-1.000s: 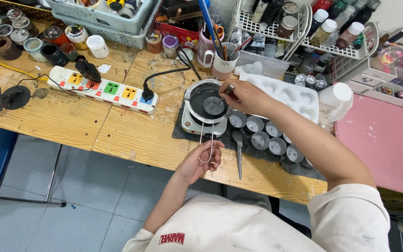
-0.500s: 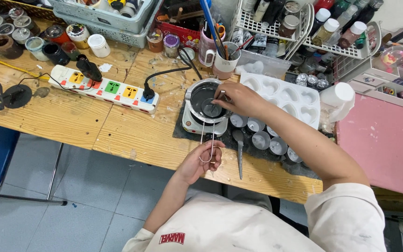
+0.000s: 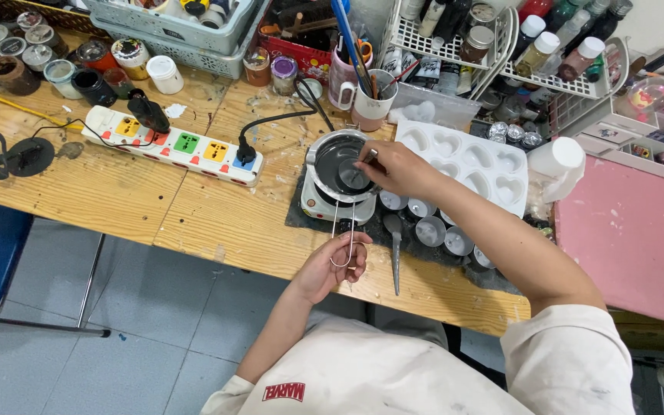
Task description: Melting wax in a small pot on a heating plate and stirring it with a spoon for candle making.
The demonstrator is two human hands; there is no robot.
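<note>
Head view, looking down: melting pot on a small hot plate at table's near edge, its long wire handle running straight back toward the body. Left hand curled round the handle's looped end, forearm rising from below. Right hand nearer the pot, reaching in from the right, fingers pinched on a spoon dipped into the bowl. Small metal cups just right of the pot, beside a white heart mould.

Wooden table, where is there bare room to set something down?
Bare wood on the table lies in front of the power strip, left of the hotplate. Crowded: jars along the back, cups under the right hand.
</note>
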